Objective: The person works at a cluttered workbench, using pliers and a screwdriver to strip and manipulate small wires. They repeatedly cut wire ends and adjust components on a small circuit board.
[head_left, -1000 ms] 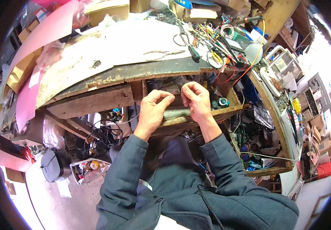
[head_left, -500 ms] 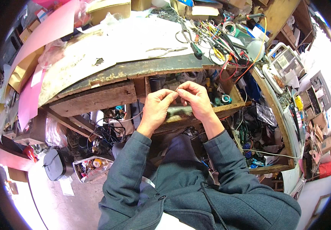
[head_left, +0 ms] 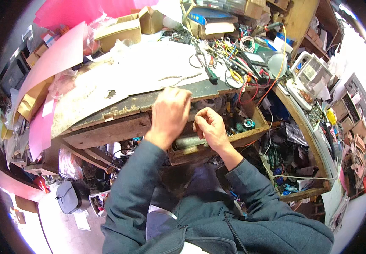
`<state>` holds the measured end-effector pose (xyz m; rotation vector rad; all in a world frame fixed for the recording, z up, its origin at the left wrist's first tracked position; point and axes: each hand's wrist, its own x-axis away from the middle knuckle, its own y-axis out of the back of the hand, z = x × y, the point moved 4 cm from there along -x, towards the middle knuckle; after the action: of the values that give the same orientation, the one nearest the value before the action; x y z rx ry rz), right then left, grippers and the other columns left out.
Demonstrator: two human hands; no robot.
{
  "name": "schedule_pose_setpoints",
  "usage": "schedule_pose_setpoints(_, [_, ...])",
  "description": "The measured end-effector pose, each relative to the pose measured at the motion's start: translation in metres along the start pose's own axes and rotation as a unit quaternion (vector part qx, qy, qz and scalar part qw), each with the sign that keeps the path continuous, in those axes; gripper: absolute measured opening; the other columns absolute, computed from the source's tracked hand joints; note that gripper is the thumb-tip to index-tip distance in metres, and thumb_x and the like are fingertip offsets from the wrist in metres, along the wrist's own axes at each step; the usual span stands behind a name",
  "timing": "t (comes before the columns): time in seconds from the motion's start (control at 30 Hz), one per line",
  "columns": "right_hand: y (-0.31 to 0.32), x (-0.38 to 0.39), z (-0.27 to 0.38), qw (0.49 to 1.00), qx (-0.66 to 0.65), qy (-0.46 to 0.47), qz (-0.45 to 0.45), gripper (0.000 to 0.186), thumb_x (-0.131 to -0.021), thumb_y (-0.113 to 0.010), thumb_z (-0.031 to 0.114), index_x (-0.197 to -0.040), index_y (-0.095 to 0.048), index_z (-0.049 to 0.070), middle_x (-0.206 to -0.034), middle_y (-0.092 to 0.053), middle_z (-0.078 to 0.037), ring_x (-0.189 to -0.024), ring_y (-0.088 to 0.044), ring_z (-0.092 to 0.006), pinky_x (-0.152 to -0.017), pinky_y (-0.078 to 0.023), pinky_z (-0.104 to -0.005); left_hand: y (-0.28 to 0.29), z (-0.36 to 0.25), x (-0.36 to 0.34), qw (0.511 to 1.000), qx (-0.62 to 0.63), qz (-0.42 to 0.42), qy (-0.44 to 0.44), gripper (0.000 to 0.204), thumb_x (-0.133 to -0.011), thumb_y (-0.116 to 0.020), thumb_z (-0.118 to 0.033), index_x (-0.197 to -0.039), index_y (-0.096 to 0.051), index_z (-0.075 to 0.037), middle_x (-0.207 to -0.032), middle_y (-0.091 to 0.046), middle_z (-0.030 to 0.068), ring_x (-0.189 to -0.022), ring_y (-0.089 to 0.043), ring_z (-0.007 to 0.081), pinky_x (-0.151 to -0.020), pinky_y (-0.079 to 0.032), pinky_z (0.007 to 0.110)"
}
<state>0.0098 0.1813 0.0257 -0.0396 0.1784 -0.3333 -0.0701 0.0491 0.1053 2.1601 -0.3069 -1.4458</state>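
My left hand [head_left: 168,116] is raised at the front edge of the bench [head_left: 117,108], its back toward me and its fingers curled; whatever they hold is hidden. Lower and to the right, my right hand [head_left: 210,129] is closed in a pinch over the open wooden drawer [head_left: 255,129]; anything between its fingertips is too small to name. Inside that drawer lie small parts and a pale greenish roll [head_left: 187,142]. Just beyond my hands, grey pliers [head_left: 178,77] rest on white paper [head_left: 145,63], beside a green-handled tool [head_left: 211,75].
Tangled leads and probes [head_left: 238,59] crowd the back right. Cardboard boxes [head_left: 117,34] and pink sheets [head_left: 51,61] pile up at the back and left. A side drawer [head_left: 301,193] full of cables is on the right, a black container [head_left: 70,197] on the floor at lower left.
My hands, together at the fingertips half a second ago, have parted: the left rose toward the bench edge and turned back-up, the right moved slightly lower. The view has tilted up, showing more of the back.
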Motion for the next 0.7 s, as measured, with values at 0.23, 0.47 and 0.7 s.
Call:
schedule_pose_setpoints(0.23, [0.000, -0.002, -0.001, 1.000, 0.002, -0.008, 0.001, 0.007, -0.098, -0.059, 0.009, -0.096, -0.059, 0.004, -0.073, -0.063, -0.003, -0.053, -0.054, -0.0077, -0.048, -0.044, -0.0226, -0.037, 0.059, -0.050, 0.976, -0.171, 0.131, 0.032, 0.018, -0.091, -0.064, -0.019, -0.098, -0.065, -0.003, -0.090, -0.067, 0.0156, -0.092, -0.064, 0.0360, -0.085, -0.052, 0.044])
schedule_pose_setpoints(0.47, [-0.002, -0.004, -0.005, 1.000, -0.003, -0.006, 0.016, 0.006, -0.098, -0.060, 0.009, -0.096, -0.059, 0.004, -0.073, -0.063, -0.003, -0.055, -0.054, -0.0069, -0.049, -0.044, -0.0220, -0.058, 0.081, -0.058, 0.957, -0.248, 0.147, -0.043, 0.018, -0.089, -0.060, -0.018, -0.094, -0.065, -0.002, -0.089, -0.067, 0.0182, -0.088, -0.064, 0.0368, -0.082, -0.050, 0.048])
schedule_pose_setpoints(0.7, [-0.002, -0.004, -0.001, 0.999, -0.035, -0.002, 0.014, 0.009, -0.103, -0.056, 0.014, -0.106, -0.055, 0.005, -0.072, -0.063, -0.005, -0.049, -0.050, -0.0070, -0.045, -0.039, -0.0212, 0.005, 0.082, -0.060, 0.982, -0.148, 0.043, 0.110, 0.031, -0.103, -0.053, -0.029, -0.100, -0.061, 0.001, -0.095, -0.068, 0.0173, -0.091, -0.065, 0.0345, -0.085, -0.050, 0.044])
